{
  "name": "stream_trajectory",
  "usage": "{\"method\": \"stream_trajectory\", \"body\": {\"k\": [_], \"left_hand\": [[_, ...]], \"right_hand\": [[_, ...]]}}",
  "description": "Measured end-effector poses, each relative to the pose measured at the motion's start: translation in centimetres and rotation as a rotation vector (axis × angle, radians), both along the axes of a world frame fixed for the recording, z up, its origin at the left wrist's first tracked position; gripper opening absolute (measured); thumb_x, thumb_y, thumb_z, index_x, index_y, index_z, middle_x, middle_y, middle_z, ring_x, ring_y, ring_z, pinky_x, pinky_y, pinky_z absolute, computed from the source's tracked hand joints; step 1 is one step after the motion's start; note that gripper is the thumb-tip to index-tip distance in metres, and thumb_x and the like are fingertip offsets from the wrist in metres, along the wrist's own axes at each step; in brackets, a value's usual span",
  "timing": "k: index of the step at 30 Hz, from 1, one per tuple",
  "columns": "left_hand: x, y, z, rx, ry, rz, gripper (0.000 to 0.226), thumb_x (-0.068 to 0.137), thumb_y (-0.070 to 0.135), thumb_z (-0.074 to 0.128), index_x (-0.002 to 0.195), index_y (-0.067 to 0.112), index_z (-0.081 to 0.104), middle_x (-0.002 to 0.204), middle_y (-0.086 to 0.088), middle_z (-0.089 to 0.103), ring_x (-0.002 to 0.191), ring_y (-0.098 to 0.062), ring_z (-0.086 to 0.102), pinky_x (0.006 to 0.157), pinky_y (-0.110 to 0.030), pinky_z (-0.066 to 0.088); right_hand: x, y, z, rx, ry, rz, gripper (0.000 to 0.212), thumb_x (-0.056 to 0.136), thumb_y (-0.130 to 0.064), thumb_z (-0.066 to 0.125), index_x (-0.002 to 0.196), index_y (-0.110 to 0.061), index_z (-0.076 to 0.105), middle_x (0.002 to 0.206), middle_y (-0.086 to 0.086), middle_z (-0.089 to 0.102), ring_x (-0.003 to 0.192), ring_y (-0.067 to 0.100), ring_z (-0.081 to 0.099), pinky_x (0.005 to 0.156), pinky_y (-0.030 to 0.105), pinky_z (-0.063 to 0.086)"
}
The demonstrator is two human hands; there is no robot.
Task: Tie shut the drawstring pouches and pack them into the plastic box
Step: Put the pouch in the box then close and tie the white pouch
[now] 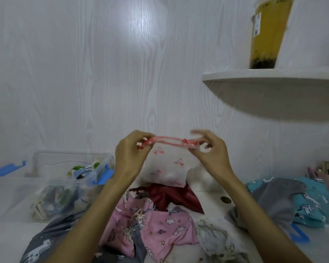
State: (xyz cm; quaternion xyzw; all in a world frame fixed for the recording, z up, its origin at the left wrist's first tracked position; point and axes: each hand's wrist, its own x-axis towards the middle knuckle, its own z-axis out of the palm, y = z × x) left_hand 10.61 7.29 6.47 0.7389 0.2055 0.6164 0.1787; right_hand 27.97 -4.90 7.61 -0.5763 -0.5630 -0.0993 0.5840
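Head view: white pouch (166,168) hangs upright, mouth up; left hand (130,150), right hand (210,150) grip drawstring (167,141).

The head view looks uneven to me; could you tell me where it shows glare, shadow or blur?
In the head view, glare whitens the wall up top; the shelf casts a dark shadow beneath it; the right hand is smeared at its fingers, as is the cup; the white pouch looks soft.

Soft, dim light; glare on wall (141,21); blurred, bowed edges.
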Motion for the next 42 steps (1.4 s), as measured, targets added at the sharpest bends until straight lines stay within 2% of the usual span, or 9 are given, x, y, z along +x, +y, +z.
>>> {"method": "stream_trajectory", "body": {"k": [4,9,16,19,24,28,33,36,42], "left_hand": [[-3.0,-2.3,-6.2,-0.099,0.364,0.014,0.011,0.077,0.025,0.075,0.083,0.033,0.072,0.079,0.016,0.067,0.072,-0.001,0.062,0.066,-0.026,0.054],[-5.6,-4.5,-10.3,-0.241,0.667,-0.084,0.032,0.069,0.008,0.077,0.094,0.029,0.073,0.082,0.024,0.063,0.075,0.004,0.062,0.073,-0.018,0.053],[-8.6,-6.1,-10.3,-0.389,0.758,-0.305,0.065,0.069,0.022,0.081,0.129,0.025,0.055,0.122,0.017,0.059,0.11,0.001,0.057,0.091,-0.012,0.044],[-9.2,-6.3,-9.9,-0.522,0.667,-0.342,0.044,0.085,0.027,0.068,0.127,0.022,0.057,0.12,0.007,0.062,0.095,-0.01,0.067,0.078,-0.016,0.053],[-8.6,-6.5,-9.9,-0.294,0.904,-0.13,0.019,0.085,0.036,0.067,0.103,0.035,0.065,0.083,0.021,0.065,0.07,0.001,0.061,0.074,-0.024,0.054],[-6.9,-6.8,-10.0,-0.405,0.686,-0.119,0.01,0.088,0.028,0.064,0.08,0.027,0.07,0.07,0.012,0.069,0.059,-0.01,0.067,0.065,-0.035,0.059],[-4.9,-6.4,-7.9,-0.644,0.314,-0.327,0.014,0.09,0.012,0.06,0.081,0.012,0.071,0.069,0.006,0.07,0.061,0.002,0.064,0.06,-0.012,0.048],[-4.5,-6.0,-7.1,-0.795,0.189,-0.378,0.016,0.091,0.013,0.059,0.093,0.001,0.069,0.08,-0.006,0.07,0.061,-0.003,0.066,0.052,-0.009,0.049],[-4.1,-6.2,-7.9,-0.839,0.182,-0.411,0.017,0.092,0.016,0.057,0.09,0.003,0.068,0.074,-0.002,0.069,0.057,-0.001,0.064,0.056,-0.014,0.049]], "right_hand": [[-0.6,-2.9,-6.0,-0.313,-0.085,-0.008,0.038,0.072,-0.002,0.075,0.083,-0.037,0.067,0.082,-0.019,0.068,0.075,-0.004,0.061,0.065,0.009,0.039],[-1.5,-6.9,-9.5,-0.928,-0.126,0.215,0.052,0.073,-0.01,0.076,0.12,-0.025,0.06,0.113,-0.015,0.06,0.098,-0.006,0.055,0.077,0.004,0.044],[-2.2,-10.2,-10.1,-0.651,-0.047,-0.147,0.019,0.083,-0.022,0.067,0.097,-0.034,0.06,0.098,-0.018,0.059,0.091,0.004,0.057,0.072,0.016,0.048],[-2.9,-11.0,-10.1,-0.71,-0.023,-0.206,0.005,0.083,-0.034,0.065,0.079,-0.031,0.065,0.08,-0.013,0.066,0.074,0.005,0.061,0.077,0.031,0.055],[-5.1,-9.8,-10.8,-0.95,-0.168,-0.36,0.051,0.077,-0.065,0.056,0.064,-0.017,0.066,0.055,-0.005,0.06,0.062,0.007,0.056,0.096,0.034,0.034],[-4.8,-7.5,-11.5,-0.76,0.046,-0.364,0.033,0.084,-0.046,0.057,0.066,-0.021,0.069,0.066,-0.007,0.068,0.07,0.011,0.061,0.091,0.039,0.044],[-3.1,-6.2,-9.7,-0.517,0.578,-0.188,0.014,0.087,-0.021,0.06,0.077,-0.014,0.067,0.065,0.0,0.064,0.058,0.015,0.055,0.061,0.027,0.047],[-2.2,-5.9,-8.8,-0.533,0.606,-0.111,0.015,0.088,-0.016,0.057,0.077,-0.009,0.064,0.062,0.002,0.063,0.053,0.014,0.052,0.047,0.015,0.041],[-1.6,-6.2,-9.0,-0.448,0.521,-0.127,0.01,0.087,-0.017,0.06,0.077,-0.013,0.059,0.068,0.002,0.061,0.06,0.015,0.055,0.06,0.027,0.043]]}}
